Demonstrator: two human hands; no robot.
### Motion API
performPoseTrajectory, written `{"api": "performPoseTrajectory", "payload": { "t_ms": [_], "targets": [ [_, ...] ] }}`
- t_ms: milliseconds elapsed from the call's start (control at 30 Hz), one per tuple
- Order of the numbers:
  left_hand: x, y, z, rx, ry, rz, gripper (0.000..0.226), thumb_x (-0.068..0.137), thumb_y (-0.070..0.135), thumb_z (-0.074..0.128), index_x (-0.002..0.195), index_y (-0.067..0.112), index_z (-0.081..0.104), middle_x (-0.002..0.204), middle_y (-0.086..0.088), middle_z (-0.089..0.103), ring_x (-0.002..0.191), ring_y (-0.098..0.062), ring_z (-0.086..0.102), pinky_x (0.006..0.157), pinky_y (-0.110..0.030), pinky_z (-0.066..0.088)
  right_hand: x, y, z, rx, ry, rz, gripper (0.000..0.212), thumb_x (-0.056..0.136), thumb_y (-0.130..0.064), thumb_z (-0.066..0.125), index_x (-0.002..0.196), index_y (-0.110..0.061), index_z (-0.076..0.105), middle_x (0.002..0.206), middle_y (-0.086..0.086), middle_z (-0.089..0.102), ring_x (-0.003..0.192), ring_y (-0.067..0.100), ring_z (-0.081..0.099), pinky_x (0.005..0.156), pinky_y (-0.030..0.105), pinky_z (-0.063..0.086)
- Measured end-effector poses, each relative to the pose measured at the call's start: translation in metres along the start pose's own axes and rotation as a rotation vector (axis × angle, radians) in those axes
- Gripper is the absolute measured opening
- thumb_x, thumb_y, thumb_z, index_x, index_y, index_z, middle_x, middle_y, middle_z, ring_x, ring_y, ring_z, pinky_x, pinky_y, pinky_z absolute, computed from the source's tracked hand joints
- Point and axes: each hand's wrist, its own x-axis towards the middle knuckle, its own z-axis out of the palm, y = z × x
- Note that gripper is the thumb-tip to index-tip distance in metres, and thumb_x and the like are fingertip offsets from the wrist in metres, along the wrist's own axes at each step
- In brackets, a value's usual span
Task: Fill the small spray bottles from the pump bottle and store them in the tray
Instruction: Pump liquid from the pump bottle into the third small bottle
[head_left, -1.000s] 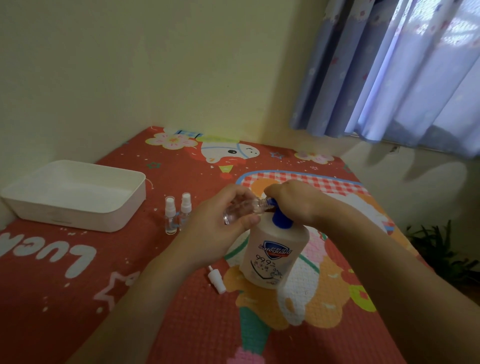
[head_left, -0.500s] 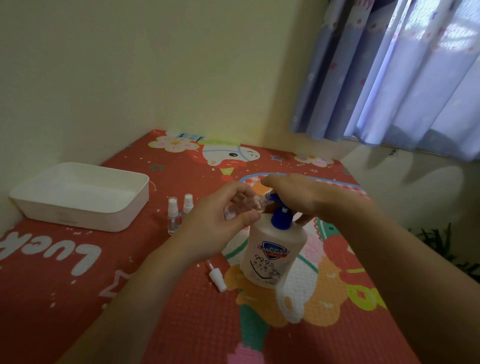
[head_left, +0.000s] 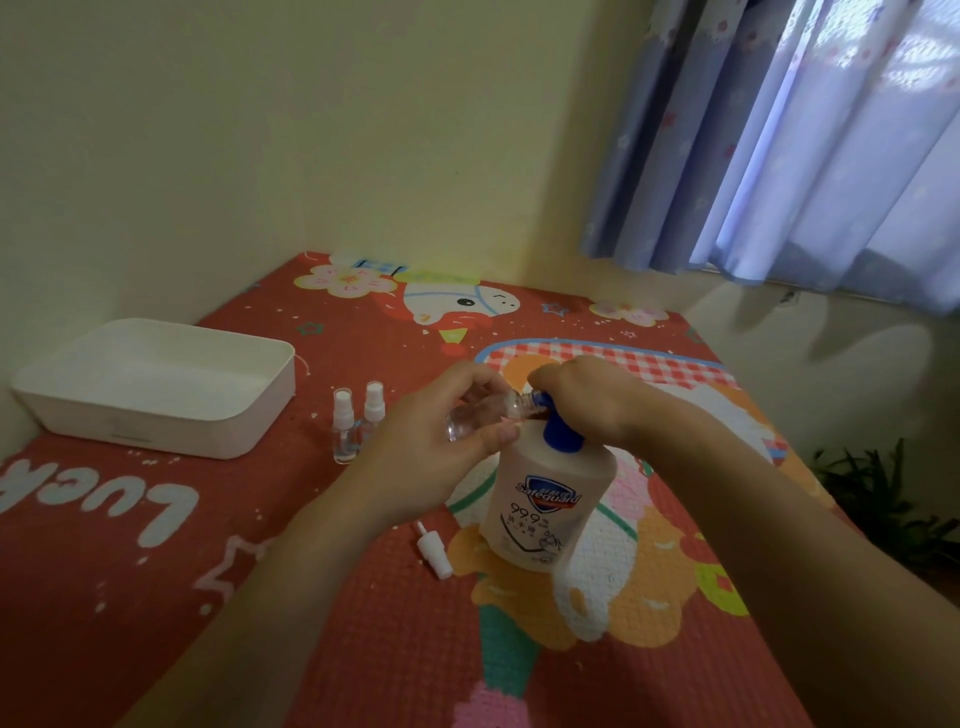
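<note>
A white pump bottle (head_left: 545, 499) with a blue pump stands on the red mat. My right hand (head_left: 587, 400) lies over the pump head and presses it down. My left hand (head_left: 441, 441) grips a small clear spray bottle (head_left: 483, 415), uncapped and tilted sideways, with its mouth at the blue nozzle. Its white spray cap (head_left: 434, 556) lies on the mat by the pump bottle's base. Two capped small spray bottles (head_left: 357, 423) stand upright to the left. The white tray (head_left: 228, 431) sits at the far left with nothing seen in it.
The patterned red mat (head_left: 156, 571) covers the table, which meets the wall at the back and left. A blue curtain (head_left: 779, 156) hangs at the upper right. A green plant (head_left: 883, 499) stands beyond the table's right edge.
The pump head rose half a second ago and is now pressed down again under my right hand. My left hand keeps the small bottle at the nozzle.
</note>
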Motion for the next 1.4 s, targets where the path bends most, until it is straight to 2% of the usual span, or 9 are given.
{"api": "performPoseTrajectory", "payload": {
  "t_ms": [167, 333, 500, 633, 733, 1000, 1133, 1267, 1400],
  "targets": [
    [-0.001, 0.000, 0.000, -0.023, -0.012, -0.004, 0.023, 0.091, 0.034, 0.068, 0.111, 0.033, 0.058, 0.106, 0.014, 0.063, 0.104, -0.002, 0.059, 0.086, -0.017, 0.046, -0.005, -0.004, -0.008, 0.188, -0.047, 0.085, 0.011, 0.099, -0.011, 0.034, 0.094, -0.012, 0.043, 0.085, 0.007, 0.049, 0.079, 0.022, 0.048, 0.069, 0.029, 0.043],
    [0.001, 0.005, -0.003, -0.030, -0.013, 0.002, 0.023, 0.092, 0.034, 0.067, 0.112, 0.035, 0.057, 0.107, 0.022, 0.061, 0.108, 0.000, 0.056, 0.091, -0.023, 0.046, -0.010, -0.001, -0.021, 0.751, -0.162, 0.287, 0.032, 0.097, -0.047, 0.030, 0.107, -0.021, 0.048, 0.108, 0.009, 0.060, 0.101, 0.029, 0.061, 0.087, 0.045, 0.051],
    [0.002, 0.006, -0.002, -0.025, -0.007, 0.015, 0.022, 0.092, 0.033, 0.067, 0.111, 0.033, 0.058, 0.105, 0.022, 0.061, 0.106, -0.001, 0.057, 0.089, -0.022, 0.047, -0.010, -0.002, -0.016, 0.402, -0.114, 0.119, 0.012, 0.099, -0.015, 0.037, 0.100, -0.013, 0.049, 0.107, 0.015, 0.053, 0.101, 0.035, 0.057, 0.085, 0.050, 0.055],
    [0.001, 0.004, -0.001, -0.022, -0.004, 0.023, 0.020, 0.091, 0.026, 0.069, 0.109, 0.028, 0.059, 0.103, 0.019, 0.063, 0.102, 0.001, 0.058, 0.083, -0.009, 0.043, -0.006, -0.005, -0.008, 0.127, -0.034, 0.056, 0.016, 0.097, -0.008, 0.037, 0.083, -0.013, 0.043, 0.081, 0.007, 0.049, 0.070, 0.018, 0.047, 0.064, 0.024, 0.042],
    [-0.001, 0.003, 0.000, -0.028, -0.002, 0.011, 0.021, 0.091, 0.027, 0.069, 0.110, 0.028, 0.060, 0.103, 0.017, 0.064, 0.103, 0.001, 0.059, 0.083, -0.010, 0.044, -0.002, -0.003, -0.002, 0.049, 0.011, 0.043, 0.017, 0.097, -0.006, 0.036, 0.082, -0.012, 0.042, 0.066, -0.003, 0.034, 0.056, 0.007, 0.030, 0.051, 0.018, 0.025],
    [-0.002, 0.001, 0.001, -0.036, 0.000, -0.012, 0.022, 0.090, 0.033, 0.068, 0.111, 0.032, 0.058, 0.104, 0.017, 0.063, 0.102, -0.002, 0.060, 0.087, -0.026, 0.051, 0.002, -0.003, 0.000, 0.099, 0.020, 0.083, 0.037, 0.097, -0.007, 0.037, 0.064, -0.021, 0.030, 0.066, -0.004, 0.034, 0.057, 0.007, 0.031, 0.051, 0.019, 0.025],
    [-0.003, 0.003, 0.001, -0.035, -0.007, -0.017, 0.023, 0.091, 0.036, 0.067, 0.111, 0.035, 0.057, 0.105, 0.018, 0.063, 0.105, -0.002, 0.059, 0.092, -0.036, 0.051, -0.002, -0.001, -0.007, 0.305, -0.048, 0.120, 0.011, 0.100, -0.019, 0.035, 0.090, -0.016, 0.041, 0.078, 0.001, 0.044, 0.083, 0.024, 0.052, 0.069, 0.029, 0.044],
    [-0.001, 0.004, 0.000, -0.037, -0.001, -0.013, 0.023, 0.091, 0.036, 0.067, 0.111, 0.038, 0.056, 0.106, 0.018, 0.063, 0.107, -0.005, 0.059, 0.094, -0.042, 0.050, -0.009, 0.000, -0.017, 0.519, -0.131, 0.140, 0.036, 0.096, -0.049, 0.032, 0.110, -0.020, 0.047, 0.108, 0.009, 0.058, 0.100, 0.028, 0.059, 0.088, 0.045, 0.051],
    [0.000, 0.006, 0.000, -0.052, 0.006, -0.007, 0.022, 0.091, 0.033, 0.069, 0.110, 0.036, 0.057, 0.106, 0.018, 0.063, 0.107, -0.003, 0.059, 0.094, -0.036, 0.050, -0.010, -0.004, -0.016, 0.437, -0.111, 0.119, 0.015, 0.101, -0.026, 0.034, 0.103, -0.015, 0.044, 0.115, 0.016, 0.052, 0.107, 0.036, 0.056, 0.090, 0.053, 0.052]
  ]
}}
